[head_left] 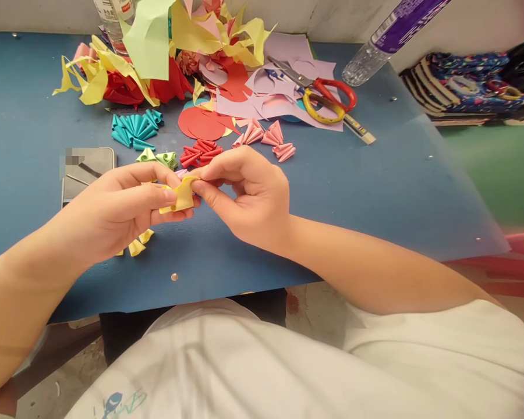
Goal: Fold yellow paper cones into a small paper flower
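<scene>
Between my two hands is a piece of yellow paper (184, 196), partly curled into a roll. My left hand (117, 206) pinches its left part between thumb and fingers. At its upper right edge, the thumb and forefinger of my right hand (248, 195) are closed on the same paper. Small yellow paper cones (137, 247) lie on the table below my left hand, partly hidden by it. Just beyond my hands lie groups of rolled cones: green (168, 159), red (201, 153), teal (135, 129) and pink (248, 134).
A phone (100, 160) lies left on the blue table (353, 192). Red paper circles (203, 123), coloured scraps (146, 41), scissors (327, 102) and a utility knife (360, 129) lie toward the back. One bottle (375, 55) stands back right, another (111, 23) back left.
</scene>
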The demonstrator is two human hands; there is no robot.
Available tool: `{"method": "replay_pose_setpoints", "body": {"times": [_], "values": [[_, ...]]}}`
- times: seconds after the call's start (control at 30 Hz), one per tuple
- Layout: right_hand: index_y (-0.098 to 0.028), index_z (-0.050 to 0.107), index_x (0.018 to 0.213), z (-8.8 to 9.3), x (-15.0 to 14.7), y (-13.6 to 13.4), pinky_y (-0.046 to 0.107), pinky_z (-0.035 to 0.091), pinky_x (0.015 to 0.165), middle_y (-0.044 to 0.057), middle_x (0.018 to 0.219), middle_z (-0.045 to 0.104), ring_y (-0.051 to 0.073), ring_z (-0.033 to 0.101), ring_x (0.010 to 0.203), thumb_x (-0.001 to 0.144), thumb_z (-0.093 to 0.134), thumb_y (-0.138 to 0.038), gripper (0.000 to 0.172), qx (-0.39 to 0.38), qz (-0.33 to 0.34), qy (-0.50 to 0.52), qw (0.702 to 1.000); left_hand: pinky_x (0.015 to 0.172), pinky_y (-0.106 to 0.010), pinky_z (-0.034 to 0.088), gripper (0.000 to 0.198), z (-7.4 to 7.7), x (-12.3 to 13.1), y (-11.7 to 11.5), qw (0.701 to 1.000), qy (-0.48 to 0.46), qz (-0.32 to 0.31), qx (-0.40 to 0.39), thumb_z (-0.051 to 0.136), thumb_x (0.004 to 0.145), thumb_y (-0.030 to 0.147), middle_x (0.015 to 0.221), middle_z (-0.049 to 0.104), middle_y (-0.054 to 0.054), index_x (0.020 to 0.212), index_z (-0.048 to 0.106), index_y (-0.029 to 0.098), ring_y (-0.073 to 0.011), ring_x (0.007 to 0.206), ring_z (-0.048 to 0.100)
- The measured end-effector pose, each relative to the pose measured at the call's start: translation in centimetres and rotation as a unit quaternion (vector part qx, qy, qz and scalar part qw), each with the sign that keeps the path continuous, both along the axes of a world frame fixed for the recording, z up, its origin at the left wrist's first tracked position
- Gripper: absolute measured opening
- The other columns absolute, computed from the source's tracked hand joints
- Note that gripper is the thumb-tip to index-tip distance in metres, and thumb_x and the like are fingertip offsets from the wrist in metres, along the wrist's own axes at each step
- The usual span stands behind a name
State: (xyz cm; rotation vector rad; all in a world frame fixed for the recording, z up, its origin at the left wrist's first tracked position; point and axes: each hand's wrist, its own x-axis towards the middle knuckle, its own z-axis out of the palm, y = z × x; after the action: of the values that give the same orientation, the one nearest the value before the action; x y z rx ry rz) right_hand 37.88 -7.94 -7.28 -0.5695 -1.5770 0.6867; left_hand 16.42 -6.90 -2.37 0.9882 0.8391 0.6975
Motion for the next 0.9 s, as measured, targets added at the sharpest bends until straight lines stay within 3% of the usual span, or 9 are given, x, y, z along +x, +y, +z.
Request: {"method": "replay_pose_setpoints", "body": {"times": [0.43, 0.63, 0.9], "values": [[-0.018, 0.070, 0.100, 0.07, 0.21, -0.78, 0.021, 0.070, 0.083, 0.001, 0.100, 0.085, 0.011, 0.083, 0.089, 0.097, 0.070, -0.004, 0.015, 0.105, -0.118, -0.097, 0.983, 0.073, -0.021, 0.063, 0.011, 0.51, 0.52, -0.47, 1.000, 0.017, 0.019, -0.014, 0.087, 0.086, 0.020, 0.085, 0.078, -0.004, 0.082, 0.078, 0.015, -0.0158, 0.083, 0.076], [-0.016, 0.069, 0.102, -0.05, 0.40, -0.60, 0.025, 0.068, 0.079, 0.004, 0.098, 0.084, 0.012, 0.082, 0.087, 0.100, 0.066, -0.004, 0.013, 0.140, -0.122, -0.120, 0.975, 0.085, -0.029, 0.068, 0.008, 0.37, 0.50, -0.32, 0.999, -0.002, 0.020, -0.038, 0.086, 0.086, 0.019, 0.089, 0.080, -0.004, 0.083, 0.080, 0.015, -0.0165, 0.087, 0.077], [-0.014, 0.073, 0.100, 0.20, 0.50, -0.47, 0.027, 0.069, 0.081, 0.005, 0.095, 0.084, 0.016, 0.084, 0.091, 0.095, 0.073, 0.000, 0.015, 0.138, -0.099, -0.100, 0.980, 0.079, -0.025, 0.068, 0.008, 0.34, 0.26, -0.24, 1.000, 0.002, -0.006, -0.021, 0.087, 0.086, 0.021, 0.089, 0.079, -0.004, 0.083, 0.081, 0.017, -0.0163, 0.086, 0.076]]}}
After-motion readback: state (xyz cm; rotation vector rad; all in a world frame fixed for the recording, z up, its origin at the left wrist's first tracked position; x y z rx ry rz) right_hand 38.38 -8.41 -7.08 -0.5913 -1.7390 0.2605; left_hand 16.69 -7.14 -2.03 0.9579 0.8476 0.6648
